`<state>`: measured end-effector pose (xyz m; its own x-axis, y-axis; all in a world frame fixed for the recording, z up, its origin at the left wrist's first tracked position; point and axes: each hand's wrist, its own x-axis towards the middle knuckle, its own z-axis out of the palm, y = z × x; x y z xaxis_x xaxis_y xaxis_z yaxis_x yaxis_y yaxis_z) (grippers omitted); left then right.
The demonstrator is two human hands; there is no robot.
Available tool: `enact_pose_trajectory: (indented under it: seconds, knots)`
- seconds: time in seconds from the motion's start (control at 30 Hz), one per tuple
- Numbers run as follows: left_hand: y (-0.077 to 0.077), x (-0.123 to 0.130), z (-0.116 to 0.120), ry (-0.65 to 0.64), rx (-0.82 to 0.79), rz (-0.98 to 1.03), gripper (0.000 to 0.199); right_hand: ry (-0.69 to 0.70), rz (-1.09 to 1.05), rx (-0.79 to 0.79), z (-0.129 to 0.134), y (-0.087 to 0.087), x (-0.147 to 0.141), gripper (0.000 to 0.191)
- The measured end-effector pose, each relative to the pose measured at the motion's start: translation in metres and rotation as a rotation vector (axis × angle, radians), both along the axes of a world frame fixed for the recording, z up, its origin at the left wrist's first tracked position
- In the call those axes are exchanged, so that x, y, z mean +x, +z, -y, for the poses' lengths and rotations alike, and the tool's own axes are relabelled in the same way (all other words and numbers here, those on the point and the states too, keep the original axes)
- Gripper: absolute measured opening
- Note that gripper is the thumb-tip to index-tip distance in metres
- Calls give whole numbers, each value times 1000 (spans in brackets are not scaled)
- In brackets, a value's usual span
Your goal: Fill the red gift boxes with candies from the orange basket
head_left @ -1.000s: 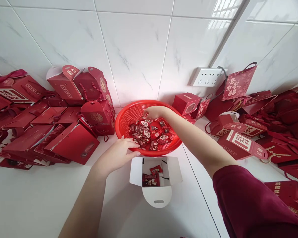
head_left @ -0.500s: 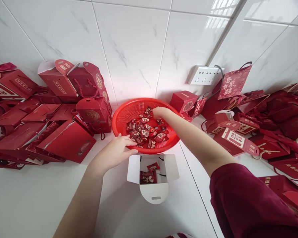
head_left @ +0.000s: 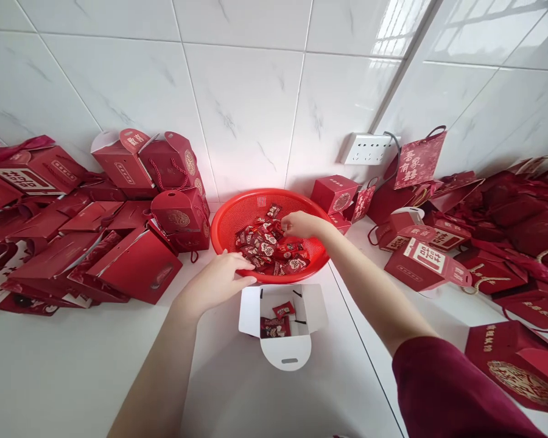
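Observation:
A red perforated basket (head_left: pixel 319 258) holds a heap of wrapped red candies (head_left: pixel 267 248). My left hand (head_left: pixel 217 281) rests at the basket's front left rim with its fingers spread and nothing in them. Over the right part of the heap, my right hand (head_left: pixel 301 225) has its fingers curled together; whatever they hold is hidden. Just in front of the basket stands an open white box (head_left: pixel 285 356) with its flaps folded out, and a few red packets (head_left: pixel 275 326) lie inside it.
Red gift boxes (head_left: pixel 137 261) are piled on the left. More red boxes (head_left: pixel 415 264) and bags cover the right side. A white power strip (head_left: pixel 369 149) is on the tiled wall behind, with a small red box (head_left: pixel 333 193) below it.
My right hand has come a little down toward the candies, its fingers now visibly curled. The whole view has shifted slightly. My left hand stays at the rim.

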<state>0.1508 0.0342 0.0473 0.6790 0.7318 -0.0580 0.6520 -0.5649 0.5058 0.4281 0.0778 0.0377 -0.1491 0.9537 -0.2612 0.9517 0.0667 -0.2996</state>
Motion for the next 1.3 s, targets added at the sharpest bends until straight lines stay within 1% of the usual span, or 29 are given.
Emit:
enact_pose_trajectory:
  seconds: [0.1,0.13,0.2,0.23,0.3,0.37,0.47,0.63,0.73,0.8,0.87,0.93,1.0,1.07,1.17,1.23,1.3]
  knots:
    - [2,9,5,58,30,126,43,-5,-162,206,48,4,-3,8]
    - [3,13,8,81,41,200,44,-11,-384,306,63,3,-6,11]
    - [6,22,14,97,51,363,40,0,-785,331,88,-2,-18,19]
    - [7,26,17,93,47,438,37,14,-947,318,98,-4,-25,22]
    - [10,30,23,74,1,555,32,37,-1143,285,111,-6,-39,24]
    - [13,30,26,53,-88,603,30,44,-1215,256,119,-5,-49,24]
    - [18,24,30,25,-184,566,29,33,-1258,198,127,2,-53,27]
    - [25,19,35,-16,-225,521,30,70,-1305,171,137,15,-44,28]
    - [27,20,39,-80,-323,518,31,72,-1315,120,142,18,-41,30]
    - [26,21,41,-100,-365,529,32,75,-1316,118,144,17,-41,29]
    - [25,23,42,-77,-339,546,31,63,-1290,165,145,16,-40,28]
    - [24,25,42,-30,-253,535,29,30,-1234,228,147,17,-39,28]
    - [24,25,41,-3,-179,486,27,4,-1159,256,150,19,-36,28]
    - [25,24,39,-14,-146,427,26,-4,-1055,283,154,23,-31,30]
    - [25,20,34,-8,-85,313,24,-33,-899,419,163,32,-20,27]
    - [25,16,30,34,-35,232,23,-45,-895,498,170,37,-13,21]
    - [24,13,26,68,-15,198,22,-46,-976,547,176,39,-9,17]
